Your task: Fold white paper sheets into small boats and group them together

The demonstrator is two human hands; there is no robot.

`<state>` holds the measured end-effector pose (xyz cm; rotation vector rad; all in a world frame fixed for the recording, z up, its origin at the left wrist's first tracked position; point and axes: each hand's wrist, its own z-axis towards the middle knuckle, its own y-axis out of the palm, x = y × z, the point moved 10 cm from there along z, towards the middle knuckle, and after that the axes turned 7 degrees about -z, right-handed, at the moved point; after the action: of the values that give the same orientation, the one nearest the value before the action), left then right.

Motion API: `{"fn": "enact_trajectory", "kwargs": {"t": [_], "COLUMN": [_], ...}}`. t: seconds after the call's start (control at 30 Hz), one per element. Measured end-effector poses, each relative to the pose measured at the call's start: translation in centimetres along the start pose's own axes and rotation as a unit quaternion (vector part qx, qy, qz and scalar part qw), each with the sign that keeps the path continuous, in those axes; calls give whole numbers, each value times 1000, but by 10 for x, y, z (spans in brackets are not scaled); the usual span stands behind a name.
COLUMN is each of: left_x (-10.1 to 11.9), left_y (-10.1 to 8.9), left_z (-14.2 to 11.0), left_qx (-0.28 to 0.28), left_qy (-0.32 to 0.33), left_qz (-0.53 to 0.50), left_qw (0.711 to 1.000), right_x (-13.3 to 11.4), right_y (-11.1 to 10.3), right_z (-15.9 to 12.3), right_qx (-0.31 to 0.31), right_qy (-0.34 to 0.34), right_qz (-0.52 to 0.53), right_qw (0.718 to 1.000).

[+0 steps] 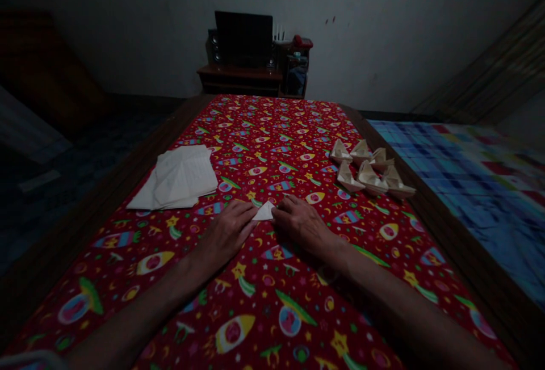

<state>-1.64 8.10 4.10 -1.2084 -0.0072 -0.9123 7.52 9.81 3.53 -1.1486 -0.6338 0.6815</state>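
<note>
Head view: both hands (230,223) (301,221) pinch folded paper (264,211) on red rocket-print cloth (264,296); a black screen (244,39) stands beyond.

The room is dim, with a plain greyish wall (383,35) across the far side, a few small reddish marks on it, and a dark screen (244,39) standing before it on a reddish-brown wooden stand (242,74), beside a small shelf unit (297,75). The long counter (276,114), spread with red rocket-print cloth between dark wooden edges, runs toward them. Brown wooden furniture (46,63) and shadowy patterned floor (128,131) lie left; right, a blue checked spread (409,154) stretches below slanting, striped drapery-like material (498,63).
</note>
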Motion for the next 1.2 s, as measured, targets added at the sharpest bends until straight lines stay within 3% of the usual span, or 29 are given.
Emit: {"fn": "enact_trajectory", "kwargs": {"t": [0.37,0.53,0.67,0.8,0.9,1.03,1.2], "left_x": [-2,-7,-18,-18,-13,-9,-4], "left_y": [2,-2,-1,11,19,24,27], "left_z": [4,7,19,31,38,39,38], "left_qx": [11,58,92,81,67,66,61], "left_qy": [-2,-11,-115,-181,-170,-126,-48], "left_qz": [18,4,-43,-80,-88,-90,-63], "left_qw": [1000,998,988,977,979,986,995], "right_x": [-25,-18,-8,6,18,34,37], "right_y": [0,1,-11,-20,-25,-19,-12], "right_z": [10,13,9,-1,-10,-17,-14], "right_qx": [-29,-16,35,90,121,104,64], "right_qy": [-76,-23,36,102,143,198,198], "right_qz": [-99,-110,-93,-42,33,140,121], "right_qw": [992,993,994,990,982,964,971]}}
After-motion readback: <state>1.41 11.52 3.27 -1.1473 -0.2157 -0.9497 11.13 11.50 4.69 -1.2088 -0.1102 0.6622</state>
